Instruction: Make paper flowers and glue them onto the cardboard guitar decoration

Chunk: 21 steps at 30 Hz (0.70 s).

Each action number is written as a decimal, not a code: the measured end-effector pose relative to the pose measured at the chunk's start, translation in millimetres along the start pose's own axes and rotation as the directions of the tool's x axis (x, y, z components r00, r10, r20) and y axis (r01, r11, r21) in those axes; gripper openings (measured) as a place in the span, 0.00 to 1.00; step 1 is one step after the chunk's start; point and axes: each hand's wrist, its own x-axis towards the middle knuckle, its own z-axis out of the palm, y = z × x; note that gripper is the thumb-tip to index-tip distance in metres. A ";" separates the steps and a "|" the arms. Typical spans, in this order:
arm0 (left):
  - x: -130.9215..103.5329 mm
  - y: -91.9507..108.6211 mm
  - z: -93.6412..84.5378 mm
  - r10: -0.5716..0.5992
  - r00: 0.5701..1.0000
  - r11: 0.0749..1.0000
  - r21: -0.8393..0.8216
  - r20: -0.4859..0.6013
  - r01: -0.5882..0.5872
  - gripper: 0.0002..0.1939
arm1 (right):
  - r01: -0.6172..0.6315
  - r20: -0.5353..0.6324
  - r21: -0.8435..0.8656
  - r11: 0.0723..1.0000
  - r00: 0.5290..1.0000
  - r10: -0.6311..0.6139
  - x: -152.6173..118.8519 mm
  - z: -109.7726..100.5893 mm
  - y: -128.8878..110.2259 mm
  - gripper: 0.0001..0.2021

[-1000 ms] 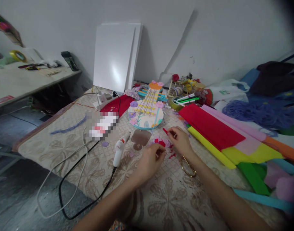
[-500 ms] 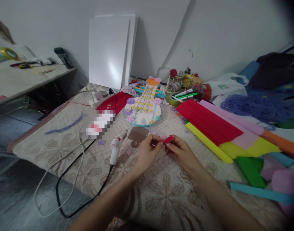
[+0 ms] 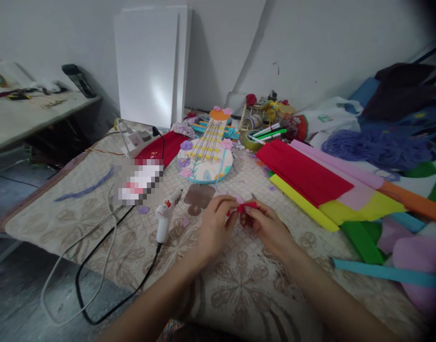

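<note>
Between my two hands is a small red piece [image 3: 247, 206], seemingly paper. My left hand [image 3: 218, 221] pinches its left end, and my right hand [image 3: 266, 222] pinches its right end, fingertips almost touching. Beyond them a round decorated guitar-like craft [image 3: 205, 159] with paper flowers and strings lies on the patterned cloth [image 3: 239, 285]. A white glue gun [image 3: 163, 228] rests left of my left hand, its nozzle pointing away. A thin pointed item, too small to make out, shows just behind my right hand.
Sheets of red paper [image 3: 306, 173], yellow, pink and green paper lie at the right, with blue yarn [image 3: 371, 147] behind. Black and white cables [image 3: 78, 285] loop at the left near a blurred phone-like object [image 3: 141, 182]. White boards [image 3: 146, 66] lean on the wall.
The camera view has shifted slightly, moving the scene left and up. The red piece now looks more level and spread between my fingers. Both hands keep their hold on it.
</note>
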 end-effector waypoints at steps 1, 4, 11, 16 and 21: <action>0.0 -1.3 0.1 -0.065 0.998 0.996 -0.063 0.003 0.065 0.09 | 0.013 -0.011 -0.025 1.000 1.000 -0.014 0.5 -1.3 0.7 0.07; -0.3 -5.2 0.4 -0.208 0.976 0.944 -0.247 0.064 0.217 0.12 | 0.066 -0.021 -0.089 0.994 0.997 -0.068 1.2 -5.0 1.7 0.06; 0.9 -6.8 -0.4 -0.094 0.988 0.968 -0.222 0.126 0.120 0.08 | 0.034 -0.015 -0.114 0.993 0.999 -0.036 -0.6 -3.3 -1.3 0.06; 3.0 -7.9 -2.2 -0.074 0.989 0.973 -0.208 0.130 0.100 0.08 | 0.034 -0.021 -0.125 0.992 0.999 -0.037 1.3 -4.3 1.6 0.07; 1.2 -9.1 -1.3 -0.091 0.987 0.971 -0.206 0.136 0.118 0.08 | 0.039 -0.038 -0.116 0.992 0.998 -0.044 2.4 -7.2 1.9 0.08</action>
